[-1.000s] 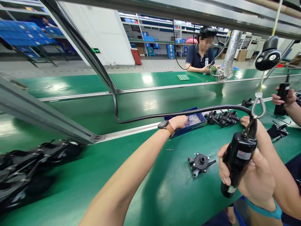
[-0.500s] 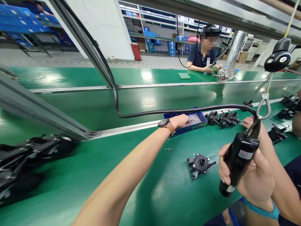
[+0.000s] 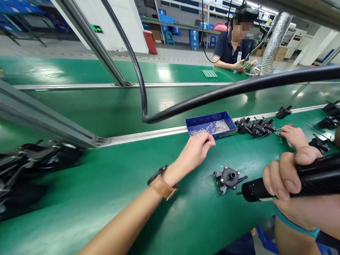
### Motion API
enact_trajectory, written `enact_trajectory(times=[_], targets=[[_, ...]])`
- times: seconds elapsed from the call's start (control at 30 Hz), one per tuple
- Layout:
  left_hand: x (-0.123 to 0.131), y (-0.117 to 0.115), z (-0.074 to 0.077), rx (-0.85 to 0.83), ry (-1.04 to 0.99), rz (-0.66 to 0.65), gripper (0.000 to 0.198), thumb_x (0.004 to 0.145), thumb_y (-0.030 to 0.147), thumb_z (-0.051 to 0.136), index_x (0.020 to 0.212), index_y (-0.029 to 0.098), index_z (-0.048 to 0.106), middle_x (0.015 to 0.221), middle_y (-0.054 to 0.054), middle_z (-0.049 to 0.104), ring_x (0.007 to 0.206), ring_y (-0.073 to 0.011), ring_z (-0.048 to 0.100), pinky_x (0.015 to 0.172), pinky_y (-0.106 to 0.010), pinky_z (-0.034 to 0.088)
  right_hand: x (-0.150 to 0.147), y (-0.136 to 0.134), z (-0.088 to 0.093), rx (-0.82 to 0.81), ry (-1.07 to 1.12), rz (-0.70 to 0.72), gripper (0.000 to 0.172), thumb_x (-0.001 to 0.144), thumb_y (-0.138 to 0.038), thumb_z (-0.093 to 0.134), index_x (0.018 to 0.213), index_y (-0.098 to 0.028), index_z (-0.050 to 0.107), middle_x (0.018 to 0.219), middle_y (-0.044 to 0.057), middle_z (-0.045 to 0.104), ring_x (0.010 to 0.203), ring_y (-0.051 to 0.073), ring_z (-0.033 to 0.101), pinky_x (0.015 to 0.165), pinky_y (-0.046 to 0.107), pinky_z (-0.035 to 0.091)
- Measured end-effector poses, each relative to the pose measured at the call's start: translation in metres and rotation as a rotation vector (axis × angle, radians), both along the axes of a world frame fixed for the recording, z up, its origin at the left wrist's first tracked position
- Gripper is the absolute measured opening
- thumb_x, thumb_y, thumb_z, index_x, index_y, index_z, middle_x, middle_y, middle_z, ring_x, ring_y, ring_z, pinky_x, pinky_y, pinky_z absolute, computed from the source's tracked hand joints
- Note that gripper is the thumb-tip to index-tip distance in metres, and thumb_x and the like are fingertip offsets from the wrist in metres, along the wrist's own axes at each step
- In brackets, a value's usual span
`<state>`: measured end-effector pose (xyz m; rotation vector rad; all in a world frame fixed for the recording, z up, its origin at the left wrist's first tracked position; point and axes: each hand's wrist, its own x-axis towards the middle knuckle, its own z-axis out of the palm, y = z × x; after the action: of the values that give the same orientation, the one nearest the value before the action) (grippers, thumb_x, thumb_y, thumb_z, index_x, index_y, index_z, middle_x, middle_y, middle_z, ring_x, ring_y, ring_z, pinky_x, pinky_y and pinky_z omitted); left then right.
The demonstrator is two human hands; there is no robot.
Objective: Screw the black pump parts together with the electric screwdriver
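Note:
My left hand is over the green bench, just in front of a blue tray of small metal screws. Its fingers are pressed together, and whatever they pinch is hidden. My right hand grips a black electric screwdriver, tilted nearly level with its bit facing left. A little to the left of the bit, apart from it, a round black plastic housing with a centre spout and a side arm lies on the bench. A tiny ring sits behind it.
Several black housings stand right of the tray. Another person's hand works close behind my right hand. A black cable crosses in front, a metal post rises at left, and a co-worker sits across the line.
My left hand has come out of the screw tray towards me. My right hand has swung the screwdriver from upright to nearly level, its bit now near the housing.

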<state>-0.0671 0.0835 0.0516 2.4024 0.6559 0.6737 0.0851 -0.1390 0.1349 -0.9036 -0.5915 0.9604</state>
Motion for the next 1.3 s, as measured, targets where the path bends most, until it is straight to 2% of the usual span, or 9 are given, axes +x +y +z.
enact_trajectory(times=[0.03, 0.1, 0.2, 0.33, 0.53, 0.7, 0.9, 1.1, 1.3], targets=[[-0.008, -0.012, -0.005, -0.071, -0.025, 0.004, 0.016, 0.098, 0.023, 0.052, 0.084, 0.02, 0.06, 0.076, -0.001, 0.067, 0.07, -0.0152, 0.062, 0.069, -0.028, 0.051, -0.001, 0.003, -0.003, 0.069, -0.029, -0.048, 0.047, 0.073, -0.076, 0.072, 0.095, -0.034, 0.072, 0.057, -0.002, 0.053, 0.043, 0.016, 0.044, 0.048, 0.036, 0.043], [-0.02, -0.032, -0.017, -0.355, -0.079, 0.017, 0.014, 0.095, 0.024, 0.054, 0.084, 0.02, 0.061, 0.071, 0.0, 0.065, 0.063, -0.0144, 0.061, 0.063, -0.027, 0.049, -0.007, 0.012, -0.009, 0.203, -0.111, -0.122, 0.034, 0.084, -0.065, 0.068, 0.096, -0.034, 0.072, 0.055, -0.002, 0.05, 0.04, 0.015, 0.042, 0.047, 0.034, 0.041], [-0.03, -0.054, -0.029, -0.688, -0.085, 0.032, 0.012, 0.09, 0.032, 0.058, 0.085, 0.021, 0.063, 0.067, 0.001, 0.064, 0.06, -0.0148, 0.061, 0.06, -0.027, 0.048, -0.017, 0.023, -0.008, 0.217, -0.155, -0.104, 0.031, 0.085, -0.063, 0.069, 0.097, -0.034, 0.072, 0.057, -0.002, 0.051, 0.041, 0.015, 0.043, 0.048, 0.034, 0.042], [-0.04, -0.073, -0.035, -0.944, -0.075, 0.075, 0.023, 0.086, 0.044, 0.063, 0.079, 0.023, 0.061, 0.062, 0.003, 0.061, 0.055, -0.0136, 0.056, 0.055, -0.026, 0.044, -0.026, 0.031, 0.004, 0.175, -0.175, -0.028, 0.05, 0.08, -0.077, 0.063, 0.096, -0.031, 0.073, 0.062, 0.001, 0.057, 0.049, 0.019, 0.053, 0.052, 0.039, 0.047], [-0.045, -0.095, -0.049, -1.229, -0.102, 0.11, 0.043, 0.078, 0.062, 0.069, 0.073, 0.022, 0.057, 0.058, 0.004, 0.056, 0.05, -0.0103, 0.048, 0.05, -0.024, 0.037, -0.032, 0.04, 0.009, 0.134, -0.216, 0.036, 0.043, 0.087, -0.066, 0.06, 0.096, -0.027, 0.075, 0.064, 0.004, 0.061, 0.051, 0.023, 0.057, 0.053, 0.04, 0.047], [-0.035, -0.106, -0.057, -1.387, -0.138, 0.095, 0.05, 0.073, 0.068, 0.074, 0.072, 0.02, 0.058, 0.057, 0.004, 0.057, 0.05, -0.009, 0.047, 0.052, -0.024, 0.037, -0.033, 0.045, -0.002, 0.245, -0.218, 0.077, 0.05, 0.093, -0.066, 0.056, 0.102, -0.022, 0.077, 0.063, 0.005, 0.061, 0.05, 0.021, 0.057, 0.051, 0.036, 0.045], [-0.035, -0.106, -0.057, -1.465, -0.21, 0.095, 0.053, 0.065, 0.064, 0.084, 0.077, 0.018, 0.062, 0.061, 0.002, 0.063, 0.054, -0.0099, 0.054, 0.057, -0.024, 0.042, -0.035, 0.051, -0.004, 0.263, -0.26, -0.015, 0.051, 0.094, -0.071, 0.055, 0.095, -0.025, 0.076, 0.056, 0.0, 0.055, 0.043, 0.015, 0.053, 0.044, 0.029, 0.042], [-0.036, -0.104, -0.049, -1.475, -0.18, 0.081, 0.058, 0.064, 0.07, 0.081, 0.075, 0.016, 0.061, 0.06, 0.002, 0.062, 0.053, -0.0093, 0.054, 0.057, -0.025, 0.043, -0.037, 0.052, -0.006, 0.333, -0.27, 0.035, 0.069, 0.094, -0.08, 0.039, 0.1, -0.023, 0.078, 0.058, 0.002, 0.058, 0.042, 0.017, 0.053, 0.041, 0.032, 0.044], [-0.036, -0.105, -0.051, -1.392, -0.116, 0.096, 0.062, 0.065, 0.077, 0.075, 0.071, 0.018, 0.058, 0.055, 0.004, 0.058, 0.049, -0.0077, 0.047, 0.052, -0.024, 0.036, -0.042, 0.039, -0.002, 0.339, -0.202, 0.076, 0.059, 0.093, -0.072, 0.047, 0.104, -0.022, 0.076, 0.065, 0.004, 0.063, 0.047, 0.019, 0.056, 0.043, 0.033, 0.046]])
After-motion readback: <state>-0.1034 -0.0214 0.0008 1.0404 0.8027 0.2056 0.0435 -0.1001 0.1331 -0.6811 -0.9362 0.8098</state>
